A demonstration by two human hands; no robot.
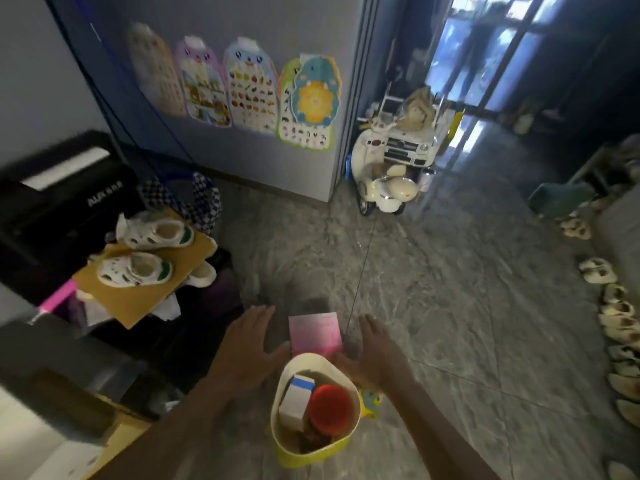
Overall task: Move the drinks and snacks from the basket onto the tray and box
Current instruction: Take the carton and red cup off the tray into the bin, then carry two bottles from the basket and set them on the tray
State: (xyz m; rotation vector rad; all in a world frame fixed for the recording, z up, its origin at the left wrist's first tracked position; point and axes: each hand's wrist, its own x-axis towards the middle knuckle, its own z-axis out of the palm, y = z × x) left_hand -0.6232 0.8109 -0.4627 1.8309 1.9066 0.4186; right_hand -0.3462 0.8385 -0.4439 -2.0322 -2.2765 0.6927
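Observation:
A yellow basket [277, 403] with a cream lining stands on the floor at bottom centre. Inside it sit a white and blue carton [296, 398] and a bottle with a red cap [330, 408]. Just beyond the basket lies a flat pink box [314, 332]. My left hand [247, 344] hovers left of the pink box with its fingers stretched out. On the other side, my right hand [372, 348] is spread the same way, its thumb near the box's corner. Neither hand grips anything. No tray is in view.
A cardboard sheet [138, 289] with white children's shoes [133, 268] lies on stacked things at left. A toy scooter [381, 188] and toy car stand at the wall corner. Several slippers [620, 323] line the right edge. Grey marble floor [450, 289] stretches ahead.

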